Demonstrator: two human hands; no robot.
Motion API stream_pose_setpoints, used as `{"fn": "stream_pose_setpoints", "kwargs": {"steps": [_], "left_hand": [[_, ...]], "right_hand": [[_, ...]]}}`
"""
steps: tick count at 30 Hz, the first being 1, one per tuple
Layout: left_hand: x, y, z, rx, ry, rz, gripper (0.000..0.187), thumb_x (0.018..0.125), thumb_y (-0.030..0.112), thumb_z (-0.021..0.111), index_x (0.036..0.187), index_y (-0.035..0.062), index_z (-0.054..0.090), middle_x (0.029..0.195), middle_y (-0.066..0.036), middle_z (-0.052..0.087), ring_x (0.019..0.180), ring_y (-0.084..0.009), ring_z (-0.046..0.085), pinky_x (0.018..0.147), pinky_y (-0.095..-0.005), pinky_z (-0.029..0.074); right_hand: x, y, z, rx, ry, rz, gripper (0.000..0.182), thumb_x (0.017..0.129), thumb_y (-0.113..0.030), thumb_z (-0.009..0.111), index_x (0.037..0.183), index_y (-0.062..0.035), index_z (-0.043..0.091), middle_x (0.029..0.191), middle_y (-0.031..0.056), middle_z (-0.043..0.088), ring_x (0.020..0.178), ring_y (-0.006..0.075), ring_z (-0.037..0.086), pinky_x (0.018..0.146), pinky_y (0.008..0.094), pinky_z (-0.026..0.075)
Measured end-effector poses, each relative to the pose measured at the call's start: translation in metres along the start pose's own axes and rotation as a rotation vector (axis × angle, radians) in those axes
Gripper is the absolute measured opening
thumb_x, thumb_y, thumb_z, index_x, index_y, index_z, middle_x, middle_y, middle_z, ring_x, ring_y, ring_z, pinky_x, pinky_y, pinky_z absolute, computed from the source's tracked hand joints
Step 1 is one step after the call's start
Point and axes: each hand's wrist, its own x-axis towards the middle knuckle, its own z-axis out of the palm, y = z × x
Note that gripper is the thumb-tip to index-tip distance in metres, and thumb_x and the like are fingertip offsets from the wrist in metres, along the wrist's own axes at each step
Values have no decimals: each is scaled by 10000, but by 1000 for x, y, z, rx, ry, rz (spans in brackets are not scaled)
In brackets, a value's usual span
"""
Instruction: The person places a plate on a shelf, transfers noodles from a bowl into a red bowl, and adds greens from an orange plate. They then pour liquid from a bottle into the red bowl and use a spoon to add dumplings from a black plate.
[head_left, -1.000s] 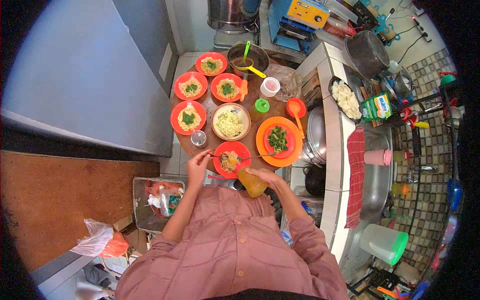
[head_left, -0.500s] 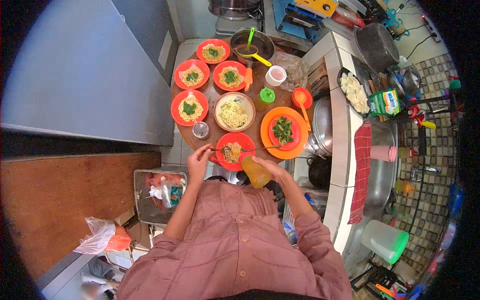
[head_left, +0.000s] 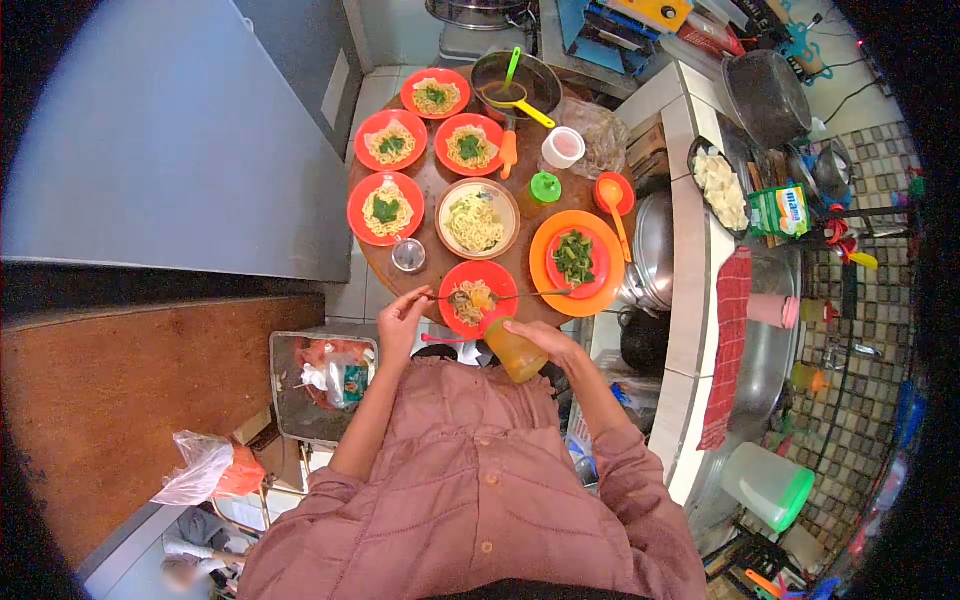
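My left hand [head_left: 402, 314] pinches the handle of a metal utensil [head_left: 440, 296], probably a spoon or fork, whose head rests in the noodles. Those noodles fill the nearest red bowl [head_left: 508, 278]. My right hand [head_left: 545, 340] is closed around a clear bottle [head_left: 516, 355] of yellow-orange liquid, tilted with its red top toward this bowl's near rim. A second metal utensil [head_left: 545, 292] lies from the bowl toward an orange plate [head_left: 545, 240]; a red dish of cooked greens [head_left: 574, 258] sits on that plate.
Several red bowls of noodles topped with greens [head_left: 385, 208] stand on the round brown table. A patterned bowl of noodles [head_left: 476, 222], a small glass [head_left: 408, 255], a green-lidded jar [head_left: 545, 188] and a dark pan [head_left: 540, 85] share it. To the right runs a tiled counter [head_left: 690, 330].
The whole view has shifted slightly, moving the table items a little up and to the right. Both hands keep their grips, and the bottle stays tilted at the bowl.
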Motion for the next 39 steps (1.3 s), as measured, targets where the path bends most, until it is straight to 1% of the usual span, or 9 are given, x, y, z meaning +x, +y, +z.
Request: {"fn": "stream_pose_setpoints", "kwargs": {"steps": [9, 18, 22, 26, 28, 33, 34, 36, 39], "left_hand": [[4, 1, 1, -24, -3, -4, 201, 827, 25, 548, 1010, -41, 600, 937, -92, 628, 831, -127, 602, 742, -220, 465], [6, 3, 0, 53, 9, -4, 198, 833, 47, 545, 1005, -30, 606, 924, -88, 634, 817, -126, 609, 737, -209, 457], [6, -1, -1, 47, 1, 4, 199, 829, 47, 550, 1003, -33, 605, 923, -86, 632, 818, -126, 607, 740, -214, 456], [9, -6, -1, 39, -5, -14, 202, 827, 47, 552, 1005, -33, 605, 918, -84, 631, 821, -123, 603, 738, -215, 455], [9, -5, 0, 48, -10, -23, 200, 827, 47, 551, 1003, -33, 607, 914, -80, 631, 821, -119, 601, 736, -213, 454], [7, 0, 2, 107, -21, -11, 202, 826, 53, 555, 1001, -33, 608, 914, -72, 634, 814, -116, 603, 736, -215, 452], [6, 4, 3, 107, -18, -10, 202, 826, 53, 555, 1001, -33, 608, 914, -72, 634, 814, -116, 603, 736, -215, 452], [4, 11, 4, 177, -37, 0, 203, 827, 58, 556, 998, -38, 607, 912, -71, 634, 817, -116, 602, 740, -217, 451], [3, 5, 1, 144, -31, -1, 197, 827, 51, 555, 995, -34, 610, 906, -70, 634, 818, -116, 602, 741, -215, 451]], "right_hand": [[2, -1, -3, -50, 76, 22, 611, 760, -537, 569, 998, 26, 588, 894, 88, 630, 753, 161, 609, 662, 264, 483], [-13, -3, -3, -163, 60, 30, 586, 783, -464, 588, 1097, 29, 539, 976, 74, 600, 850, 135, 571, 733, 256, 452], [-31, -3, -12, -231, 126, -258, 516, 750, -339, 667, 1116, -7, 517, 1017, 57, 570, 925, 129, 535, 815, 257, 420], [-35, -8, -24, -141, 176, -676, 626, 658, -163, 756, 1180, -18, 444, 1133, 51, 503, 1029, 134, 480, 902, 275, 372], [-41, -24, -32, -182, 223, -721, 668, 629, -98, 762, 1198, -26, 418, 1161, 54, 480, 1057, 144, 460, 932, 288, 349], [-33, -66, -75, 174, 628, -947, 767, 631, -61, 744, 1255, -27, 299, 1155, 84, 469, 1089, 184, 449, 940, 301, 338], [-24, -74, -89, 173, 625, -947, 767, 631, -61, 744, 1255, -27, 299, 1155, 84, 469, 1089, 184, 449, 940, 301, 338], [-1, -94, -115, -67, 1008, -947, 802, 620, -72, 752, 1248, -16, 255, 1159, 121, 458, 1093, 210, 447, 933, 316, 344], [43, -116, -140, 76, 1042, -1050, 648, 638, -64, 737, 1134, -59, 319, 1087, 95, 462, 1028, 191, 459, 897, 300, 353]]}}
